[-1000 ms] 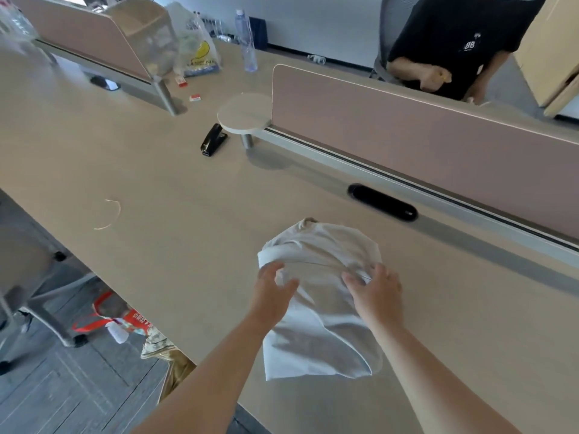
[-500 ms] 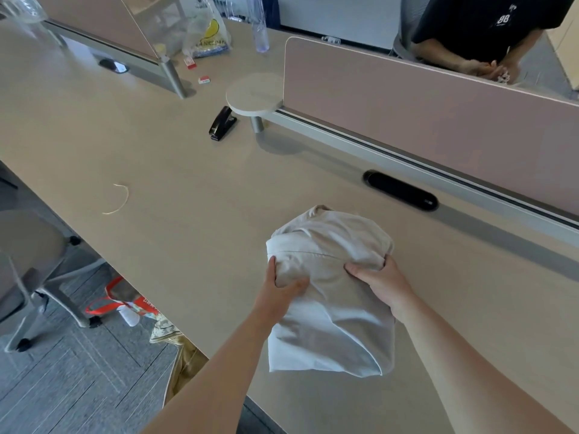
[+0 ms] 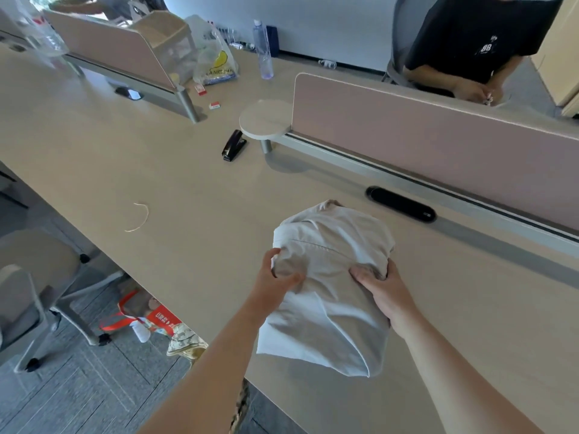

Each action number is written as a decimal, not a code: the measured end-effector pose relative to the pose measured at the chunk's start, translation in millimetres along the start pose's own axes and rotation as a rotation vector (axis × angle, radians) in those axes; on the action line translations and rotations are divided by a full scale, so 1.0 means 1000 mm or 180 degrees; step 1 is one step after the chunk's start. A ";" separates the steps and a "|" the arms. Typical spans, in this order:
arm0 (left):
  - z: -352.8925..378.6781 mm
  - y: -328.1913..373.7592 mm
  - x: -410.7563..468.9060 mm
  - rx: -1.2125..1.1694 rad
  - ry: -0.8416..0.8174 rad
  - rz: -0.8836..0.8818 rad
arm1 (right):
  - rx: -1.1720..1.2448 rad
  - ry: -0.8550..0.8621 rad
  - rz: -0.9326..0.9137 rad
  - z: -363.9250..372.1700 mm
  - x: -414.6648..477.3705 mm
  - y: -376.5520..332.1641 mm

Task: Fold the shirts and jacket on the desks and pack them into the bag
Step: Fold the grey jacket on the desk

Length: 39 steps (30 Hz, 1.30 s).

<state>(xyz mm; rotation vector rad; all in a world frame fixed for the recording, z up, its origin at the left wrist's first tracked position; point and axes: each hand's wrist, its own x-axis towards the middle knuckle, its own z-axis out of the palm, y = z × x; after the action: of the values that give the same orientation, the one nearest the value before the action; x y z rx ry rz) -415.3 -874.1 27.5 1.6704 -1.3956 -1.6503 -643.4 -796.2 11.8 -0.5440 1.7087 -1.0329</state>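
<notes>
A folded pale beige shirt (image 3: 329, 296) lies on the wooden desk (image 3: 156, 170) in front of me. My left hand (image 3: 274, 277) grips its left edge, thumb on top and fingers curled under the cloth. My right hand (image 3: 380, 288) grips the right edge the same way, thumb pressed into the fabric. A red-handled bag (image 3: 147, 317) stands on the floor under the desk's near edge, with patterned cloth (image 3: 185, 341) showing beside it.
A pink divider panel (image 3: 438, 151) runs behind the shirt, with a black cable slot (image 3: 401, 203) at its foot. A black stapler (image 3: 233, 145), a loop of string (image 3: 138, 217), a water bottle (image 3: 263, 53) and a plastic bag (image 3: 214, 61) lie further off. A person sits beyond the divider. An office chair (image 3: 34, 292) stands at left.
Both hands went from resting on top of the shirt to grasping its left and right sides. The shirt's edges are bunched in the grips.
</notes>
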 end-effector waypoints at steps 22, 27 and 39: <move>-0.361 0.049 -0.094 -0.0047 -0.1041 0.1607 | 0.0105 0.1815 -0.1295 0.321 -0.255 -0.107; -0.391 0.036 -0.117 -0.0056 -0.1317 0.1541 | 0.0282 0.2089 -0.1272 0.357 -0.304 -0.086; -0.385 -0.026 -0.169 0.0045 -0.2059 0.1307 | 0.0610 0.2594 -0.1065 0.387 -0.398 -0.003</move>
<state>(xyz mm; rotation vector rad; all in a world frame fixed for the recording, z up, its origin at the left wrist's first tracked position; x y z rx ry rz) -20.6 -855.1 175.0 0.7773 -1.8786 -1.9972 -138.6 -642.1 183.3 -0.2959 2.2171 -1.8099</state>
